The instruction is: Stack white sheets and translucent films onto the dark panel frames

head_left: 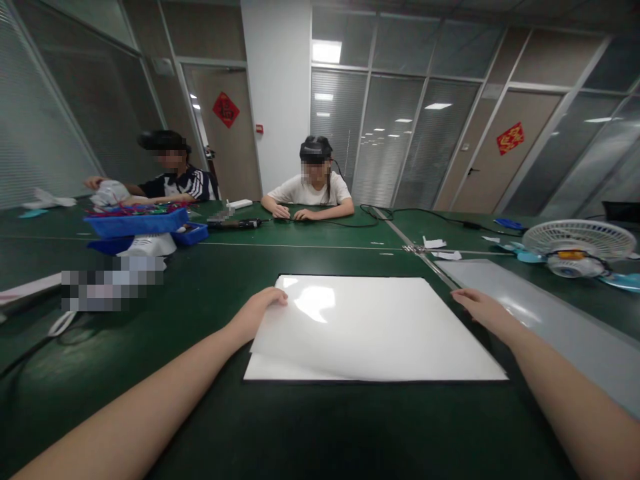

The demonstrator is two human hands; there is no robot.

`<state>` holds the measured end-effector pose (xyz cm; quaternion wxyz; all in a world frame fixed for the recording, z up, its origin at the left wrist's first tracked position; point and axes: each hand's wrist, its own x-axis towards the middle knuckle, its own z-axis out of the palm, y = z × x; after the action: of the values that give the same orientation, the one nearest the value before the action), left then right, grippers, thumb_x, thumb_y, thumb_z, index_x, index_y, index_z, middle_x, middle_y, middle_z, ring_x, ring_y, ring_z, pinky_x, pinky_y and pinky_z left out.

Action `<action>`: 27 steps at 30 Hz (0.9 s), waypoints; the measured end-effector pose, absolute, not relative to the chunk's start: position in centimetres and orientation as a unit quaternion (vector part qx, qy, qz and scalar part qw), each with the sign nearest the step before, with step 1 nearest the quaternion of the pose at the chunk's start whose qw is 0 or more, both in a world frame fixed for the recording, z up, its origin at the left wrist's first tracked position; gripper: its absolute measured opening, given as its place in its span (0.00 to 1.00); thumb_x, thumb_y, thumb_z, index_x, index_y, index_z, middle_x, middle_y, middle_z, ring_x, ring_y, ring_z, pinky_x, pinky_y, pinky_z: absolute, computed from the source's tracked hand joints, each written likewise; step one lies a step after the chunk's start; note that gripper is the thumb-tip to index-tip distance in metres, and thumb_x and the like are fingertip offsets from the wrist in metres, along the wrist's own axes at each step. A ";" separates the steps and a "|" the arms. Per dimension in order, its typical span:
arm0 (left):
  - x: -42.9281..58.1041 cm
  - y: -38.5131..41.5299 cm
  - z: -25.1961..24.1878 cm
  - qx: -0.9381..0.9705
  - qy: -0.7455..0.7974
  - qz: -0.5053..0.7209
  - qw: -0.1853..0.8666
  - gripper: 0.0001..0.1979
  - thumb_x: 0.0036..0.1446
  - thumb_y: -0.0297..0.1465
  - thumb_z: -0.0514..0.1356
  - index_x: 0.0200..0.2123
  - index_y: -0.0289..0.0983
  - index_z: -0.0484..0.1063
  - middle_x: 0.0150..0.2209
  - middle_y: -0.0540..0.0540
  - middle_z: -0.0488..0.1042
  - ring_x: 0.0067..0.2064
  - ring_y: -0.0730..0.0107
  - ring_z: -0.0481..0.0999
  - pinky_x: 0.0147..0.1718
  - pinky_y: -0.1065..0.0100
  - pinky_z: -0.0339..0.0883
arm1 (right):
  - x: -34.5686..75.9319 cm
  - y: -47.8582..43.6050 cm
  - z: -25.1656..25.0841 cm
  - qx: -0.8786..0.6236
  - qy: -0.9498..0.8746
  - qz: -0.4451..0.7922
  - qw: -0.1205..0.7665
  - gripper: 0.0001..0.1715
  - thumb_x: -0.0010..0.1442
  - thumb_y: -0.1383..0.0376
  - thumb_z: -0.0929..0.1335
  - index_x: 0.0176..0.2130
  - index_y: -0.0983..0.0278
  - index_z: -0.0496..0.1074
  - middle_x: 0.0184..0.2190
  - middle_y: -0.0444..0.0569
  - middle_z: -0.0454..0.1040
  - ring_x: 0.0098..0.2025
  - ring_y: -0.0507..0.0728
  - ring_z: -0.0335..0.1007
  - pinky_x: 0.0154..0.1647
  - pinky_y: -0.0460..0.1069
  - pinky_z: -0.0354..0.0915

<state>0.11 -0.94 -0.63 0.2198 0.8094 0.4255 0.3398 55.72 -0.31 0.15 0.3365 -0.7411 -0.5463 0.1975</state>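
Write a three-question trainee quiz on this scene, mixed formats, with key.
1. Multiple choice: which of the wearer's hands touches the glossy white rectangular top sheet?
A) left
B) right
C) both

2. True or false: the round white slatted grille lies left of that sheet in the picture.

3. Fill in: the broad flat tabletop is dark ____.

Key:
1. A: the left hand is at the sheet's left edge; the right hand is apart from it.
2. False: the grille is to the right.
3. Green.
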 end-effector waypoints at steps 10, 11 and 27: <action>-0.3 -1.2 0.2 0.796 0.438 0.322 0.265 0.12 0.46 0.37 0.62 0.35 0.39 0.71 0.45 0.43 0.75 0.52 0.54 0.73 0.55 0.55 0.61 | 54.1 -1.2 1.7 -0.658 -0.448 0.424 0.432 0.18 0.52 0.57 0.71 0.43 0.60 0.74 0.43 0.55 0.78 0.46 0.61 0.74 0.46 0.53 0.70; -0.3 -1.3 0.3 0.801 0.441 0.313 0.257 0.11 0.48 0.38 0.62 0.35 0.39 0.71 0.45 0.43 0.76 0.52 0.55 0.73 0.55 0.55 0.61 | 54.2 -1.3 1.9 -0.643 -0.429 0.449 0.449 0.17 0.52 0.57 0.70 0.42 0.60 0.74 0.43 0.56 0.78 0.46 0.61 0.74 0.47 0.53 0.71; -0.2 2.1 1.1 0.720 0.518 0.348 0.303 0.17 0.47 0.42 0.59 0.37 0.38 0.75 0.48 0.43 0.77 0.54 0.51 0.72 0.57 0.54 0.59 | 51.8 2.0 0.3 -0.592 -0.411 0.448 0.529 0.07 0.54 0.64 0.69 0.36 0.61 0.73 0.37 0.51 0.79 0.42 0.55 0.76 0.44 0.49 0.74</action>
<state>-0.20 2.13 1.14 0.3029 0.7203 0.5176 0.3484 51.80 1.98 0.35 0.5289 -0.5921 -0.4107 0.4483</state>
